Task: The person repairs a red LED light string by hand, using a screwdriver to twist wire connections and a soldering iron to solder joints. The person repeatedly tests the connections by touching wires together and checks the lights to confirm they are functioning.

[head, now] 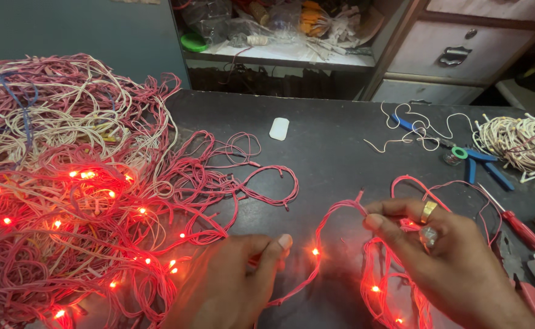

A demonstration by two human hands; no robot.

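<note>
A person's two bare hands work a string of lit red lights (316,244) over a dark tabletop (334,152). The right hand (444,256), wearing two rings, pinches the pink wire between thumb and forefinger near a bare wire end, its fingers closed on the strand; a bunch of the same string with glowing bulbs hangs beneath its palm. The left hand (231,280) rests on the tabletop with fingers curled shut on the wire, thumb stretched toward a glowing bulb just beside it. The string runs between the two hands and trails left into a large tangled heap of pink and white wire (66,183), many of its bulbs glowing red. Farther back lies a small white plastic piece (279,128). At right sit blue-handled pliers (481,161), a loose white wire, a coil of white wire (520,146) and a red-handled screwdriver (517,225). A cluttered shelf (279,52) and drawers (456,49) stand behind.
</note>
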